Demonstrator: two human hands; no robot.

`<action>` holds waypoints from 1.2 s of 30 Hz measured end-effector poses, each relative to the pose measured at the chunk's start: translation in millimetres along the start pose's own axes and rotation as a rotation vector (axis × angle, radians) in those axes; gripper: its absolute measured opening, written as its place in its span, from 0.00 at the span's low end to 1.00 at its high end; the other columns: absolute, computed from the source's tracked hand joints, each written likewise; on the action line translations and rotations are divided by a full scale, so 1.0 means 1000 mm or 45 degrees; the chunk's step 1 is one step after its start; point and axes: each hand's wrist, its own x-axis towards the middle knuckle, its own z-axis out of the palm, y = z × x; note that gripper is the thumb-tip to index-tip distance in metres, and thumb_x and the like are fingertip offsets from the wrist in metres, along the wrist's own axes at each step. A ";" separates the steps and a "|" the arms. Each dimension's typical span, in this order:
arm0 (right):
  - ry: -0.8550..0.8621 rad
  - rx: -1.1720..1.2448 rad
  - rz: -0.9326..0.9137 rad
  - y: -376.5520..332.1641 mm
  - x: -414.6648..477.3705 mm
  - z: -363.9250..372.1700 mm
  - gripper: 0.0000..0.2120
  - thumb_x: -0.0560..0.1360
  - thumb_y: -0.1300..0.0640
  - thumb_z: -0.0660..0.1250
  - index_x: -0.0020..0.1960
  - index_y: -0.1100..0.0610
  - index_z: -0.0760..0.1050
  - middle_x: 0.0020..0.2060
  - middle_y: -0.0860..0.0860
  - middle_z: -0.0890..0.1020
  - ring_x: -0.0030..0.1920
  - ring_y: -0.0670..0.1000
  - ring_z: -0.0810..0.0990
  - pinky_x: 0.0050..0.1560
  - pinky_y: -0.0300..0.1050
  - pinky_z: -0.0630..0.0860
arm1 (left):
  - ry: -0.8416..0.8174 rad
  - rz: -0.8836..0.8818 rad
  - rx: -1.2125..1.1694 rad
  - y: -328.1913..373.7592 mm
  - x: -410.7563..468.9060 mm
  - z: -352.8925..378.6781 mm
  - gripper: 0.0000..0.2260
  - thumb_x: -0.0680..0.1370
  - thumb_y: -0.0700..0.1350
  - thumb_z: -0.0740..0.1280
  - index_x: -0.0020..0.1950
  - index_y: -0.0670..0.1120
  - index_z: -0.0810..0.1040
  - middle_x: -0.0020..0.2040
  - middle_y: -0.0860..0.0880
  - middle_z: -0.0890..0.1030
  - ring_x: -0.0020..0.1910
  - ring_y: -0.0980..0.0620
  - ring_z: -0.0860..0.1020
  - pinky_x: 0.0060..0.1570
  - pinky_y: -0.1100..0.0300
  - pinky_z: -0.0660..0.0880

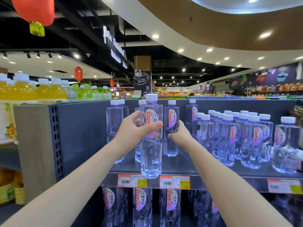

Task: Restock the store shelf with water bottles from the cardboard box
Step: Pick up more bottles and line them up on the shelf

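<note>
Shelving step under way: left hand [137,128] fingers grasping a water bottle [151,136] above the shelf [180,163] edge; right hand [179,135] fingers gripping a standing bottle [171,128]. Next, probably: setting down upright in front row.

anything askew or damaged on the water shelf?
Nothing spilled or damaged. Only oddity: the bottle in the left hand overhangs the shelf edge, not yet set down. The right hand grips an upright neighbour bottle.
</note>
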 end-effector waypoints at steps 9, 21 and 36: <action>-0.095 0.081 0.091 -0.010 -0.006 -0.003 0.37 0.79 0.65 0.69 0.81 0.55 0.54 0.72 0.55 0.72 0.63 0.55 0.74 0.60 0.47 0.72 | -0.005 0.000 0.038 -0.002 0.010 0.007 0.28 0.70 0.56 0.81 0.62 0.41 0.79 0.57 0.35 0.85 0.46 0.52 0.89 0.64 0.40 0.80; -0.190 0.303 -0.237 -0.030 -0.088 -0.041 0.30 0.72 0.67 0.65 0.70 0.45 0.72 0.52 0.48 0.86 0.47 0.51 0.84 0.48 0.44 0.77 | -0.053 -0.075 -0.079 -0.015 0.040 0.049 0.15 0.74 0.51 0.81 0.56 0.50 0.82 0.48 0.46 0.89 0.47 0.48 0.89 0.48 0.53 0.84; -0.144 0.203 -0.295 0.005 -0.072 -0.037 0.25 0.73 0.49 0.73 0.67 0.35 0.72 0.52 0.45 0.86 0.56 0.48 0.84 0.58 0.49 0.81 | -0.086 -0.169 0.075 -0.055 0.040 0.064 0.35 0.76 0.52 0.79 0.78 0.56 0.65 0.62 0.54 0.83 0.60 0.58 0.82 0.56 0.59 0.75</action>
